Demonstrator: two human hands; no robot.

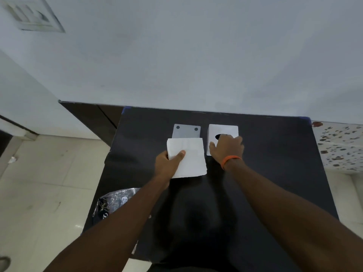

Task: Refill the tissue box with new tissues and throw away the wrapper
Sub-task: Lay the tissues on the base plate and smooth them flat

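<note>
White and square, the stack of tissues (186, 157) lies on the black bench (275, 163), just beside the tissue box (223, 130) on its left and touching the near edge of a pale grey plate (186, 131) with two dark dots, which may be the box's loose base, though that is only a guess. The stack looks soft, neatly folded and unwrapped, with a faint crease across its top. The left hand (170, 163) has its grip closed on the stack's near-left corner, thumb pressed on top and fingers hidden beneath. The right hand (227, 148) rests on top of the box, fingers curled near its dark oval opening; whether that grip actually clasps the box or only steadies it cannot be told from here. The step in hand seems to be loading: the tissues are out of their pack and the box is being readied. The next move likely calls for lifting or turning the box to reach its open side, then sliding the stack in square without crumpling it. Well apart from the box, at the bench's near-left edge, the crinkled dark wrapper (112, 203) lies partly under the left forearm, not yet thrown away.
</note>
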